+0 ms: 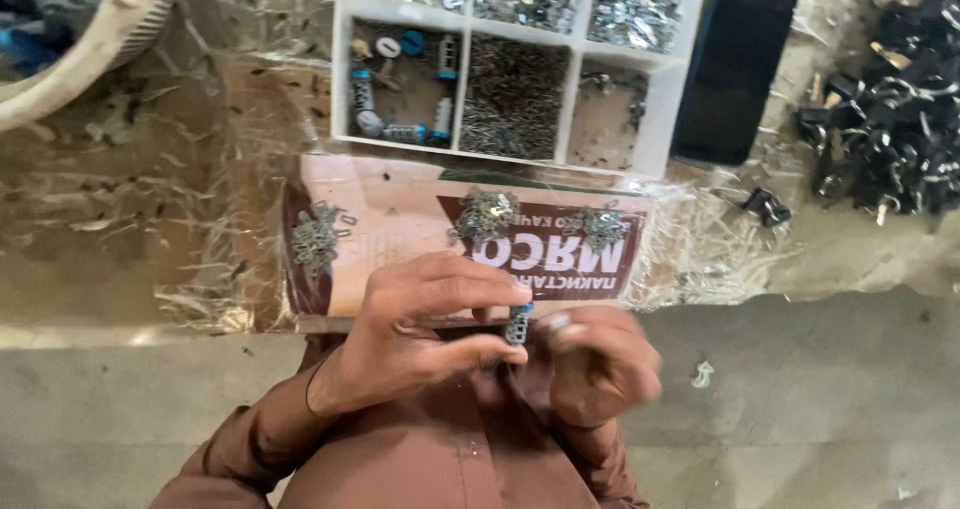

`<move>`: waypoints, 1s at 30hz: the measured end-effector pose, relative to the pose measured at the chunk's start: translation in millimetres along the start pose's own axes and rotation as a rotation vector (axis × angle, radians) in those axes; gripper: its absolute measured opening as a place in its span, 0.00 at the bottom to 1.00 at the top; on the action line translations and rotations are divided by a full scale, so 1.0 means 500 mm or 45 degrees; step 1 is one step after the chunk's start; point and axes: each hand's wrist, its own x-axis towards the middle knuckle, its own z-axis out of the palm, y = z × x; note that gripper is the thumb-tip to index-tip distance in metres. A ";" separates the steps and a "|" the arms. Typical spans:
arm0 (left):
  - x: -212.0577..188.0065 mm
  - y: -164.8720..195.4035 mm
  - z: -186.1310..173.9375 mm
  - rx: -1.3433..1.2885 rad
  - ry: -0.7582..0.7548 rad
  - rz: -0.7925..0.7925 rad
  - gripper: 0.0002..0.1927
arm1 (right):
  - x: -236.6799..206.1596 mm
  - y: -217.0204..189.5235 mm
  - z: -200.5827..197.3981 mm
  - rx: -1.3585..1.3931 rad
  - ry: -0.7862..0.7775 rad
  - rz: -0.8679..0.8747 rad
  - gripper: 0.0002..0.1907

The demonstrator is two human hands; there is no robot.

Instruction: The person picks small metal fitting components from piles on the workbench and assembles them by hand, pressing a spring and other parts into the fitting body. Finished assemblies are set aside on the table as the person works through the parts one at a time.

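The board [400, 229] lies just before the divided tray [345, 69], and three heaps of clips [318, 237] sit on it. The hands [420, 334] meet at its near edge around a small part [517, 326]. A basket [110, 29] lies to the board's far left, a pile of parts [895, 119] to its far right.

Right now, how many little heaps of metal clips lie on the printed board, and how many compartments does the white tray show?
Heaps of metal clips on the printed board: 3 (left, middle, right)
Compartments showing in the white tray: 6
Total: 9
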 end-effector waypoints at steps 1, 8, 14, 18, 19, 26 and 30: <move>0.001 0.001 -0.006 0.051 0.030 0.010 0.22 | 0.007 0.001 0.016 -0.137 0.160 -0.187 0.07; -0.003 0.006 -0.028 0.348 0.045 0.298 0.20 | 0.013 -0.062 0.033 0.402 -0.132 0.289 0.04; 0.000 0.003 -0.046 0.451 0.019 0.347 0.22 | 0.040 -0.067 0.051 -0.078 -0.273 0.310 0.09; 0.003 -0.008 -0.062 0.532 -0.029 0.410 0.23 | 0.047 -0.064 0.045 0.070 -0.309 0.567 0.10; 0.002 -0.009 -0.066 0.547 -0.038 0.433 0.23 | 0.048 -0.060 0.040 0.264 -0.333 0.717 0.10; -0.039 -0.010 -0.103 0.299 0.087 0.414 0.18 | 0.047 -0.029 0.088 1.076 -0.386 0.919 0.07; -0.087 -0.002 -0.176 0.344 0.353 0.361 0.15 | 0.070 -0.049 0.192 -0.257 -0.618 0.197 0.17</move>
